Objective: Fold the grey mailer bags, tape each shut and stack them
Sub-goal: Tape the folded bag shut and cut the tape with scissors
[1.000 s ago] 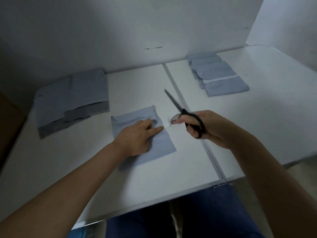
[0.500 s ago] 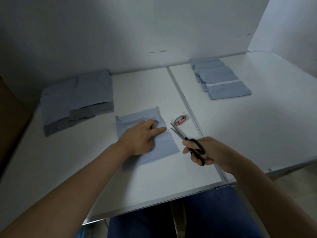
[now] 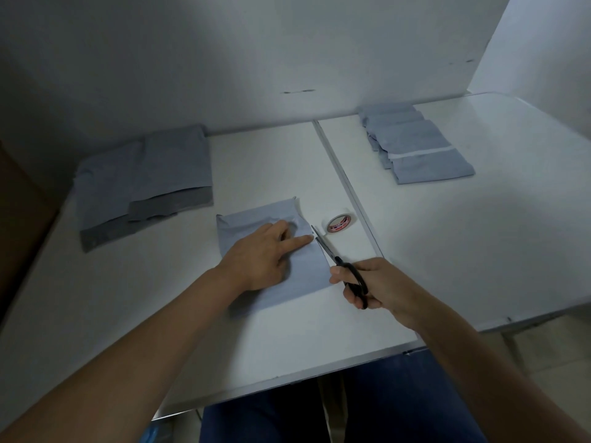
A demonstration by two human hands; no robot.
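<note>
A folded grey mailer bag (image 3: pixel 307 276) lies flat on the white table (image 3: pixel 160 298) in front of me. My left hand (image 3: pixel 262 257) presses on it, index finger stretched toward its right edge. My right hand (image 3: pixel 374 282) grips black scissors (image 3: pixel 339 262), blades open at the bag's right edge by my left fingertip. A roll of clear tape (image 3: pixel 339 224) with a red-printed core lies just right of the bag. Folded, taped bags are stacked (image 3: pixel 415 145) at the back right. Unfolded grey bags are piled (image 3: pixel 140 180) at the back left.
A seam (image 3: pixel 345 187) runs between the two white tabletops, from the wall to the front edge. A white wall (image 3: pixel 256 59) closes the back. My blue-trousered legs (image 3: pixel 367 410) show under the front edge. A brown surface (image 3: pixel 19 203) stands at the far left.
My right hand came back from beyond the tape roll toward me and brought the scissors' tips to the bag's right edge. The tape roll now lies uncovered. My left hand stayed on the bag.
</note>
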